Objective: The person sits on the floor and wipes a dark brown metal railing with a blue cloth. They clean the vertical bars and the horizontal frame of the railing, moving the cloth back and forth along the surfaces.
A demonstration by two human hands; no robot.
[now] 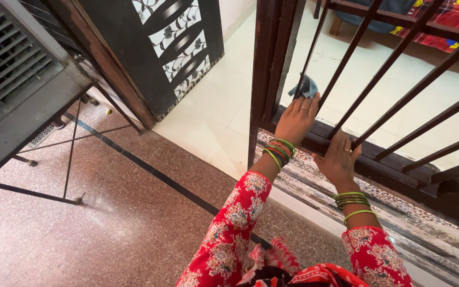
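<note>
Floor (pixel 107 228): speckled reddish stone, crossed by a dark inlaid stripe that runs from upper left to lower right; a pale tiled floor is seen beyond the doorway.
Grille (pixel 399 95): dark brown metal gate with long thin bars; in this view the bars slant from lower left to upper right, and their lower ends are set into a heavy bottom rail.
Door panel (pixel 171 48): dark, with white floral insets, standing at the upper middle, well apart from both hands.
Louvred unit (pixel 11 79): grey metal box on a thin crossed stand, at the far left.
Bedding (pixel 452 21): red patterned cloth on a wooden frame, seen through the bars at the upper right.
Sill strip (pixel 399 223): patterned stone band lying under the bottom rail.
Sleeves (pixel 235 234): red floral fabric on both forearms, with green bangles at each wrist.
Left hand (pixel 297 119): raised against one bar, fingers extended and pressed over the cloth, which is held to the metal.
Right hand (pixel 339 159): lower and to the right, fingers curled round the foot of a neighbouring bar just above the rail; nothing else is held.
Cloth (pixel 306 86): small, blue-grey, bunched; pinned under the left fingertips, its free part projecting up and to the left past the bar, well above the right hand.
</note>
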